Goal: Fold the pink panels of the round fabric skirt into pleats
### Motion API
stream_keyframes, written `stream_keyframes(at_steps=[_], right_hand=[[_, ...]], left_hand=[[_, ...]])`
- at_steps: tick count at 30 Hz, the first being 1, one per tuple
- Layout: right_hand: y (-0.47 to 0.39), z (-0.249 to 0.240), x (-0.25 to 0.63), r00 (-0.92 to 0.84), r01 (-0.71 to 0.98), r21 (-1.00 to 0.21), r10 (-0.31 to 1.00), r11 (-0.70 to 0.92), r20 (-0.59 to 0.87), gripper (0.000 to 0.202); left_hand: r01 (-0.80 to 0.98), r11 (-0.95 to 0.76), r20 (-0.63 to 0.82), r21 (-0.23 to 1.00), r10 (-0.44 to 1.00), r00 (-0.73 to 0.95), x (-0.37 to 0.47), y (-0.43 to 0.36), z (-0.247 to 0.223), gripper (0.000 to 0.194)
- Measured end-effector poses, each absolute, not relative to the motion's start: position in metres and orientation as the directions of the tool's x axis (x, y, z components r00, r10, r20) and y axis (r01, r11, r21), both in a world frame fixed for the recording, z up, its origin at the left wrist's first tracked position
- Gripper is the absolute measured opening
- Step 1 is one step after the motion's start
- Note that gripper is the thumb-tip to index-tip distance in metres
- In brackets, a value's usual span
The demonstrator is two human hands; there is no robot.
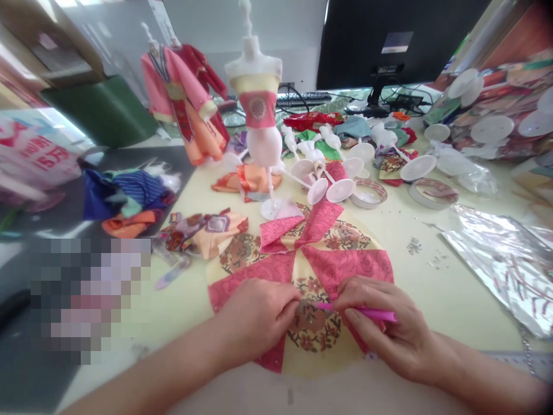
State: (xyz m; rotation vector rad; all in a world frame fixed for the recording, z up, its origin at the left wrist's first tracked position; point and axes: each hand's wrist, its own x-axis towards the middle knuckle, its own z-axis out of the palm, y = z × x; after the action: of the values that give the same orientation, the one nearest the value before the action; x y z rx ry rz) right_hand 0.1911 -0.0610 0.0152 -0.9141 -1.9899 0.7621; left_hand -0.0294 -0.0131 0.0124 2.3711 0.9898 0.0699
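A round doll-sized skirt lies spread on the table, with pink panels alternating with yellow panels of flower print. My right hand is closed around a pink pen-like tool; the tool's tip points left, at the front flower-print panel. Across from the tip, my left hand rests on the skirt with its fingers curled in. What its fingertips hold, if anything, is hidden. Small pale dots show on the printed panel. A pink bodice piece is folded over the skirt's far side.
A white mannequin in a strapless top stands behind the skirt. Toppled white stands, tape rolls and small silvery bits lie on the table. Silver foil packaging is at right, doll clothes at left, a monitor at back.
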Motion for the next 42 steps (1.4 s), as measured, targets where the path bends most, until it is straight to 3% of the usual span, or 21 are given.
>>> stream_keyframes(at_steps=[20,33,42], right_hand=[[-0.062,0.008,0.189,-0.440,0.370,-0.758,0.820,0.537,0.366,0.016],[-0.060,0.003,0.188,-0.324,0.390,-0.820,0.896,0.419,0.303,0.011],[-0.059,0.000,0.186,-0.246,0.422,-0.827,0.925,0.371,0.289,0.008]], left_hand=[[0.621,-0.528,-0.137,0.579,0.689,0.712,-0.028,-0.014,0.011,0.023],[0.620,-0.514,-0.174,0.593,0.669,0.722,-0.030,-0.013,0.016,0.019],[0.540,-0.611,-0.057,0.579,0.630,0.774,-0.030,-0.014,0.014,0.019]])
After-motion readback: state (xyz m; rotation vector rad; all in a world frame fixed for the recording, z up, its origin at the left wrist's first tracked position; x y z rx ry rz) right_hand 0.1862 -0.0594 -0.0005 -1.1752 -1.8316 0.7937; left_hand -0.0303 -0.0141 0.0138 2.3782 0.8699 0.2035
